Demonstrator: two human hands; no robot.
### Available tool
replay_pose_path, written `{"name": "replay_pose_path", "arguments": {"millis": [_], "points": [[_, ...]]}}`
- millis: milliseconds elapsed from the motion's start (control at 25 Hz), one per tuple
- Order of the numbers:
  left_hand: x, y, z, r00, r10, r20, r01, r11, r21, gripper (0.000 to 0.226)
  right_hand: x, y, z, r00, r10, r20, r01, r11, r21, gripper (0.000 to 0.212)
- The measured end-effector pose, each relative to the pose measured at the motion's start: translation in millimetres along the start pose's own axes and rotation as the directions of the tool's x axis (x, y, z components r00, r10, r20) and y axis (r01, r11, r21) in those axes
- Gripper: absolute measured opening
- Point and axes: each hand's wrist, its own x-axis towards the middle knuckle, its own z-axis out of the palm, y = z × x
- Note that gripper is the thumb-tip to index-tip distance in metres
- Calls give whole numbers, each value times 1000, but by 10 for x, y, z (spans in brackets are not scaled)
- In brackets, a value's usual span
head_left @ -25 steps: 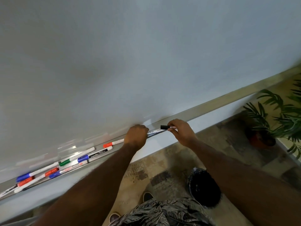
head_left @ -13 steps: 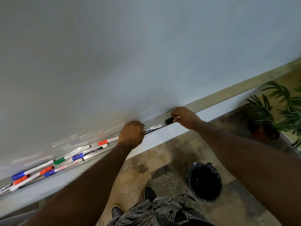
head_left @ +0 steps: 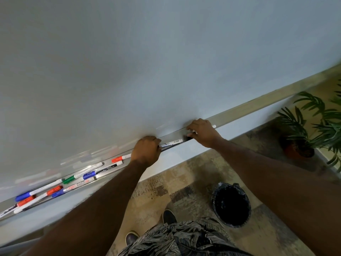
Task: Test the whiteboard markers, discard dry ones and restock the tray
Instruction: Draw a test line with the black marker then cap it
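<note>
Marker (head_left: 172, 142), white-barrelled, lies along the tray (head_left: 239, 110) lip at the whiteboard's (head_left: 166, 61) foot. The left hand (head_left: 146, 150) is curled round one end and the right hand (head_left: 203, 133) pinches its black end. Loose markers (head_left: 70, 180) crowd the tray's left stretch; one barrel (head_left: 106, 169) reads "camlin". A bin (head_left: 231, 206) stands on the floor below.

Markers (head_left: 73, 179) crowd the tray's (head_left: 239, 112) left end; beyond the right hand (head_left: 203, 133) the tray runs open
</note>
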Motion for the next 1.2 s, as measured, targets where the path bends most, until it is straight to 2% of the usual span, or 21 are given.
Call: {"name": "replay_pose_path", "arguments": {"millis": [120,200,480,760,840,880,920,960,1040,1080,1120,1200], "points": [[-102,-50,-27,1000,-6,-30,6,1000,-20,28,31,-394,121,990,-138,37,138,990,-19,25],[-222,-113,-31,999,-7,-50,6,1000,-17,26,71,-639,215,983,-176,60,178,983,-34,28],[-687,-413,-34,996,-57,-69,57,998,2,35,226,-1021,423,977,-162,142,178,978,-111,24],[-833,-488,-192,995,-102,7,102,994,31,46,248,-1184,450,982,-109,153,137,972,-192,22],[-858,-491,-254,989,-144,-29,144,989,-21,46,234,-1264,378,988,-89,129,108,983,-147,23],[-861,-485,-272,978,-194,-71,186,976,-110,45,220,-1323,317,991,-78,108,89,991,-100,24],[-859,-461,-300,957,-271,-102,238,938,-253,43,192,-1388,262,994,-70,82,72,997,-21,23],[-840,-428,-331,928,-362,-91,290,854,-431,41,153,-1460,220,996,-72,55,67,994,82,21],[-802,-336,-395,882,-471,21,327,578,-748,35,22,-1610,217,997,-70,36,55,948,313,18],[-801,-276,-430,871,-484,82,326,447,-833,31,-53,-1677,248,998,-49,31,31,903,429,17],[-813,-230,-456,872,-475,121,320,366,-874,27,-128,-1735,296,999,-12,32,-7,847,532,16],[-882,-186,-457,889,-440,125,290,332,-898,25,-287,-1837,391,998,54,13,-51,785,617,17]]}}
